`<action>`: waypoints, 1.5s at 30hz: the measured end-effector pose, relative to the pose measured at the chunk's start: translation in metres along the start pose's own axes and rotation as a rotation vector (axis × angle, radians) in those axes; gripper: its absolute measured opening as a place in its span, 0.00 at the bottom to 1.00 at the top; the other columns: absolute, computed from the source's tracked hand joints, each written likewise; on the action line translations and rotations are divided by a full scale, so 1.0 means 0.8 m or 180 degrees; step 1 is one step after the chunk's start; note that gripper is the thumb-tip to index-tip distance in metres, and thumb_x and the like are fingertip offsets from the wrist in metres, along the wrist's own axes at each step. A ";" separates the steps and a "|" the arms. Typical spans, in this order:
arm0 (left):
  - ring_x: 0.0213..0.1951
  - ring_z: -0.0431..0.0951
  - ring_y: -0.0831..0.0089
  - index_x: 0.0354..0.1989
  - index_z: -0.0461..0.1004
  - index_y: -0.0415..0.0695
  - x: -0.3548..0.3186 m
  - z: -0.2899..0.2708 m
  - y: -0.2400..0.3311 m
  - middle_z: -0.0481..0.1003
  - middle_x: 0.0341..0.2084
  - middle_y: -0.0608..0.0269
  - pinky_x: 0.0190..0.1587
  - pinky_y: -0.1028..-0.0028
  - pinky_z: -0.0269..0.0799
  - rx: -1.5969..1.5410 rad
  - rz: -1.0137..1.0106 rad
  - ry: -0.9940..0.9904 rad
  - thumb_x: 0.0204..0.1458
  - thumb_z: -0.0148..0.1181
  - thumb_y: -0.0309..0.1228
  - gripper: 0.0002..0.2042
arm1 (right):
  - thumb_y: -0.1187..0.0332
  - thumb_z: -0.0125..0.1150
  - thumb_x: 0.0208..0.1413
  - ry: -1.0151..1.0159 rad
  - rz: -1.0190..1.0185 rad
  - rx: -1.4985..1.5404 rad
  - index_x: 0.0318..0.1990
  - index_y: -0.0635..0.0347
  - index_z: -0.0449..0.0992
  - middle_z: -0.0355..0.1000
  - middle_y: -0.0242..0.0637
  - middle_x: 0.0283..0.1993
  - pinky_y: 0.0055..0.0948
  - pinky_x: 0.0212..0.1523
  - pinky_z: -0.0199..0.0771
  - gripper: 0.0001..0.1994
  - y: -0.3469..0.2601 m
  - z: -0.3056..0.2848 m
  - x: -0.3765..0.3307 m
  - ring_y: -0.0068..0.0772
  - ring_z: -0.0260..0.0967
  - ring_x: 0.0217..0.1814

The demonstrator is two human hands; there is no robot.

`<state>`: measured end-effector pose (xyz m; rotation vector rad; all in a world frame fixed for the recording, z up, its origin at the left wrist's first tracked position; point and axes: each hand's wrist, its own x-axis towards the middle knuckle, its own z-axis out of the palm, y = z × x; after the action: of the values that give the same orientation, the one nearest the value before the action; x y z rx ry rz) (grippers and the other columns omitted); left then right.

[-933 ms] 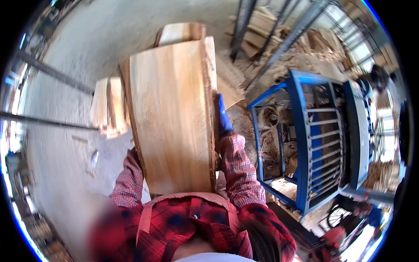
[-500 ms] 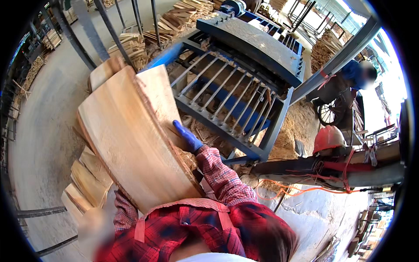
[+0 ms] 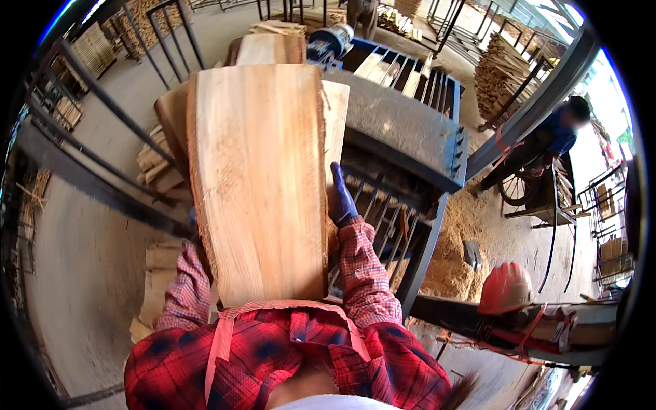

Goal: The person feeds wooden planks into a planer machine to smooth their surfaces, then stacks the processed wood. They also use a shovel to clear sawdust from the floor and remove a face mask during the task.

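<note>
Pale wood fills the middle: a stack of slabs [image 3: 260, 184] is carried against the chest, its far end reaching over the blue machine [image 3: 403, 130]. At least three slabs show, one wide on top, edges of others beneath. Right hand [image 3: 339, 198], in a blue glove, clasps the stack's right edge. Left hand is hidden behind the stack's left edge, so I cannot tell its grip; only the left sleeve [image 3: 183, 294] shows. My guess at the risk: lower slabs could slide out sideways, since only the edges are pinched. One orange helmet [image 3: 504, 287] lies right of the machine, and one other person [image 3: 557, 133] stands beyond it.
</note>
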<state>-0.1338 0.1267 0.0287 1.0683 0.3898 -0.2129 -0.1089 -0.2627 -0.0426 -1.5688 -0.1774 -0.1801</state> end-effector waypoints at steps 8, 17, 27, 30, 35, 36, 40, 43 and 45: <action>0.49 0.72 0.71 0.45 0.75 0.36 0.293 0.341 0.187 0.75 0.45 0.57 0.55 0.71 0.65 -0.0079 0.0438 -0.1125 0.57 0.52 0.38 0.17 | 0.40 0.45 0.59 0.1280 -0.0045 0.2410 0.63 0.65 0.59 0.66 0.38 0.58 0.30 0.57 0.67 0.38 -0.059 -0.148 0.312 0.29 0.65 0.57; 0.58 0.66 0.55 0.63 0.57 0.36 0.280 0.494 0.092 0.64 0.58 0.42 0.63 0.67 0.57 0.4473 0.2595 -0.2359 0.47 0.61 0.48 0.39 | 0.48 0.67 0.39 0.2443 0.0996 -0.2629 0.51 0.71 0.65 0.58 0.61 0.58 0.42 0.55 0.64 0.38 -0.115 -0.133 0.198 0.54 0.58 0.59; 0.61 0.58 0.59 0.59 0.62 0.40 0.141 0.472 -0.044 0.60 0.59 0.51 0.62 0.62 0.54 0.5538 0.3961 -0.1571 0.47 0.52 0.43 0.31 | 0.59 0.69 0.49 0.2764 0.0926 0.0997 0.49 0.68 0.72 0.75 0.37 0.44 0.29 0.44 0.73 0.25 -0.055 -0.151 0.001 0.29 0.73 0.41; 0.57 0.66 0.53 0.57 0.63 0.36 0.101 0.413 -0.096 0.64 0.56 0.44 0.59 0.62 0.61 0.4254 0.3146 -0.1809 0.49 0.55 0.42 0.29 | 0.61 0.68 0.50 0.2442 0.1045 0.1274 0.49 0.65 0.73 0.75 0.35 0.44 0.28 0.44 0.74 0.22 -0.079 -0.142 -0.090 0.27 0.73 0.42; 0.40 0.76 0.67 0.49 0.68 0.34 0.001 0.285 -0.178 0.76 0.38 0.53 0.44 0.69 0.70 0.2512 -0.0508 -0.2141 0.48 0.60 0.42 0.26 | 0.63 0.60 0.56 0.2186 0.1046 0.1148 0.51 0.63 0.68 0.73 0.35 0.41 0.26 0.37 0.75 0.19 -0.135 -0.062 -0.291 0.27 0.72 0.37; 0.37 0.74 0.70 0.45 0.70 0.35 -0.030 0.261 -0.206 0.75 0.34 0.57 0.42 0.70 0.69 0.2491 -0.0138 -0.1897 0.48 0.60 0.43 0.23 | 0.63 0.60 0.56 0.2415 0.1066 0.1173 0.51 0.63 0.69 0.73 0.34 0.40 0.26 0.38 0.74 0.18 -0.126 -0.048 -0.327 0.27 0.72 0.37; 0.31 0.71 0.78 0.39 0.76 0.39 -0.104 0.150 -0.287 0.75 0.26 0.65 0.37 0.73 0.68 0.2286 0.0502 -0.1221 0.51 0.59 0.44 0.19 | 0.59 0.58 0.58 0.3164 0.1000 0.0899 0.41 0.61 0.73 0.69 0.25 0.34 0.21 0.34 0.65 0.13 -0.097 0.021 -0.425 0.18 0.63 0.32; 0.29 0.68 0.83 0.40 0.77 0.39 -0.119 0.096 -0.263 0.74 0.24 0.69 0.34 0.77 0.67 0.2214 0.0556 -0.0993 0.52 0.59 0.41 0.16 | 0.61 0.59 0.57 0.2924 0.1031 0.1169 0.38 0.58 0.72 0.65 0.21 0.31 0.19 0.32 0.58 0.10 -0.105 0.065 -0.425 0.14 0.58 0.30; 0.27 0.65 0.83 0.34 0.77 0.39 -0.098 0.053 -0.252 0.71 0.22 0.72 0.31 0.76 0.65 0.2084 0.0801 -0.0776 0.52 0.59 0.39 0.14 | 0.63 0.60 0.57 0.2631 0.1137 0.1340 0.37 0.58 0.72 0.64 0.20 0.30 0.18 0.32 0.56 0.09 -0.076 0.080 -0.407 0.14 0.58 0.31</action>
<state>-0.2681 -0.0067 -0.0841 1.6993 -0.0507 -0.2494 -0.4396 -0.1976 -0.0572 -0.9839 0.6686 -0.4592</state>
